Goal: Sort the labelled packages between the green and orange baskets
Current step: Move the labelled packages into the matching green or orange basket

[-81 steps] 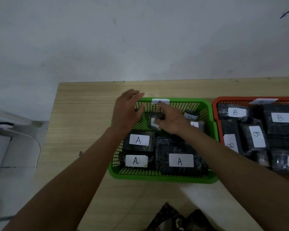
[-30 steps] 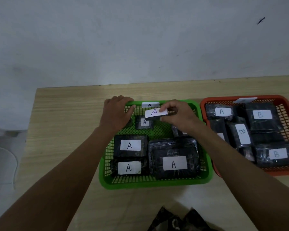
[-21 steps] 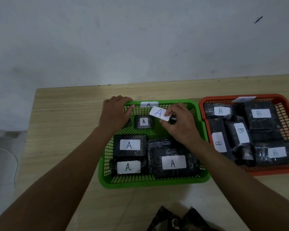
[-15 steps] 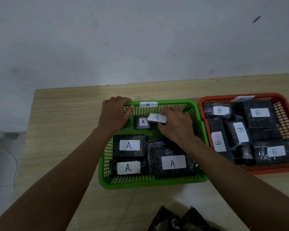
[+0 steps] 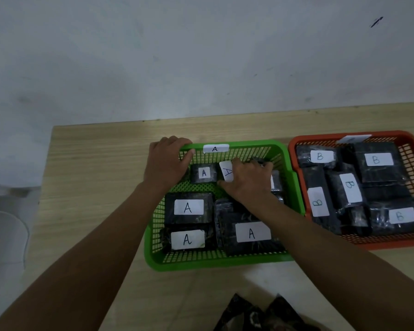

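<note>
Two baskets side by side on table (image 5: 101, 187): green basket (image 5: 220, 262) tagged A, orange basket (image 5: 392, 243) full of B packages. Left hand (image 5: 165, 163) clamped over green basket's far left rim, fingers curled shut on it, likely to steady basket. Right hand (image 5: 246, 180) inside basket's far end, fingers pinched on small package (image 5: 226, 172), A label turned up, probably setting it beside another small A package (image 5: 203, 173). Package low, near basket floor; contact with floor hidden by hand.
</note>
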{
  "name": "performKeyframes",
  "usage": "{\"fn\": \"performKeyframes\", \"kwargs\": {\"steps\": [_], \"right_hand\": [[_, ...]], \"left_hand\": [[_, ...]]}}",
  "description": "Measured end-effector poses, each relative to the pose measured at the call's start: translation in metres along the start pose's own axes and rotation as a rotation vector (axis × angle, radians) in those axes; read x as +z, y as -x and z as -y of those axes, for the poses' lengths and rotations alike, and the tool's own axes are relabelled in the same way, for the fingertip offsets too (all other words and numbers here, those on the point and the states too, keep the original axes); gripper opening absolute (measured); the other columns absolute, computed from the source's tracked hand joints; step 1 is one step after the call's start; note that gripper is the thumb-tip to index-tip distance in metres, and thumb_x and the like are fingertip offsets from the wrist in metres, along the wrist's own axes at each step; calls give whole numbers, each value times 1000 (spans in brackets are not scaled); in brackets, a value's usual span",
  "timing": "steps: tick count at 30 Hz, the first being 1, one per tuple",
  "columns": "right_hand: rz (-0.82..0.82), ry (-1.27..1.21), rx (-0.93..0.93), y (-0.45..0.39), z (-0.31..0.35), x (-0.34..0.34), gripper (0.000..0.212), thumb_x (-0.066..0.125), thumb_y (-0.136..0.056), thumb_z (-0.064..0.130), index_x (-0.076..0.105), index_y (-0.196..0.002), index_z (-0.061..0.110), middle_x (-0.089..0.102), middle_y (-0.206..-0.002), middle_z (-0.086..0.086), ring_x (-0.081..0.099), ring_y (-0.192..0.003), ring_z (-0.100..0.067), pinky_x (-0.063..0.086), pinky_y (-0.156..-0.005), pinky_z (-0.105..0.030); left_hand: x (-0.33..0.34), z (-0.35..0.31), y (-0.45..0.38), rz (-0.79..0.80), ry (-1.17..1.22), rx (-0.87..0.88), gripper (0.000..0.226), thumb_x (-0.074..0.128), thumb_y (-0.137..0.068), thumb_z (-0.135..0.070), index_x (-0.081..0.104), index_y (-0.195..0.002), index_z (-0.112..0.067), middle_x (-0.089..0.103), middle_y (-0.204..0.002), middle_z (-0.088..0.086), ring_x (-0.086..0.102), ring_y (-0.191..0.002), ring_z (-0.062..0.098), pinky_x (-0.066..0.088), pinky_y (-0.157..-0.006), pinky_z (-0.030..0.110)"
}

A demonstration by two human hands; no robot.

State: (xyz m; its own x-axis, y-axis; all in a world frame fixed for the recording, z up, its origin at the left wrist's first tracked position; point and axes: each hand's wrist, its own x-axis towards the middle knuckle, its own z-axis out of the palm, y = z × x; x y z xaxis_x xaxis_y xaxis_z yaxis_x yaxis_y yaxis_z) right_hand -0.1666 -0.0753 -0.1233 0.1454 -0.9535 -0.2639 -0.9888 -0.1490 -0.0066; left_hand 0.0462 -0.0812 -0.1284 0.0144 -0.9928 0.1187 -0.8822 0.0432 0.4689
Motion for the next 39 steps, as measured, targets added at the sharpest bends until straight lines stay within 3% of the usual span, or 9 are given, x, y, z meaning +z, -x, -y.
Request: {"fn": "performKeyframes", "kwargs": {"steps": [4,7,11,18,23,28,32,36,39], "right_hand": [[42,-233,-28,1,-12,-14,44,50,-84,68,59,-97,26,68,-90,0,61,-94,-23,40,-96,-45],[53,-500,-40,4,-32,-28,20,53,-91,38,62,-104,26,71,-100,-2,65,-93,-25,53,-84,-39],[251,-498,-75,4,-66,-49,45,52,-87,10,59,-129,22,60,-133,-9,57,-118,-29,48,-94,-32],[527,-246,-217,9,-78,-59,80,66,-86,11,26,-153,28,39,-151,-10,51,-118,-22,43,-84,-23],[280,-523,-227,22,-88,-52,94,84,-75,24,30,-152,20,41,-151,-5,43,-134,-22,38,-109,-32],[120,-953,-171,39,-89,-54,89,90,-64,36,47,-141,22,61,-125,3,59,-111,-12,51,-99,-36],[142,-989,-239,47,-90,-54,84,89,-66,33,50,-140,24,60,-130,6,58,-115,-9,49,-99,-29],[62,-1167,-156,41,-95,-57,53,74,-86,22,57,-135,19,62,-129,3,58,-118,-9,47,-95,-18],[24,-1403,48,32,-100,-64,30,65,-93,23,65,-124,21,65,-122,-1,62,-113,-16,55,-91,-30]], "left_hand": [[1,-1,0,-9,-13,12,24,60,-92,-34,66,-111,-21,69,-106,1,59,-101,26,35,-92,40],[1,-4,3,-19,-30,20,31,62,-91,-31,65,-119,-17,69,-112,6,59,-108,30,36,-97,43],[4,-24,15,-39,-13,68,40,64,-92,-26,60,-130,-14,61,-130,11,50,-127,31,32,-112,53],[19,-79,34,-15,249,32,32,67,-92,-25,67,-121,-11,56,-135,12,48,-128,32,40,-107,46],[24,-99,47,-32,333,6,33,68,-90,-30,69,-118,-11,64,-126,8,57,-119,22,45,-103,37],[8,-122,47,320,981,-428,24,72,-81,-47,73,-103,-37,73,-110,-5,70,-101,14,59,-85,32],[6,-129,48,347,1098,-494,28,79,-80,-23,74,-106,-15,76,-102,5,73,-95,22,61,-81,35],[6,-119,51,288,1229,-638,15,68,-89,-14,71,-104,-10,73,-108,13,72,-99,24,60,-82,31],[5,-112,49,249,1400,-737,24,59,-95,-9,62,-119,-4,69,-116,20,72,-100,25,59,-84,32]]}}
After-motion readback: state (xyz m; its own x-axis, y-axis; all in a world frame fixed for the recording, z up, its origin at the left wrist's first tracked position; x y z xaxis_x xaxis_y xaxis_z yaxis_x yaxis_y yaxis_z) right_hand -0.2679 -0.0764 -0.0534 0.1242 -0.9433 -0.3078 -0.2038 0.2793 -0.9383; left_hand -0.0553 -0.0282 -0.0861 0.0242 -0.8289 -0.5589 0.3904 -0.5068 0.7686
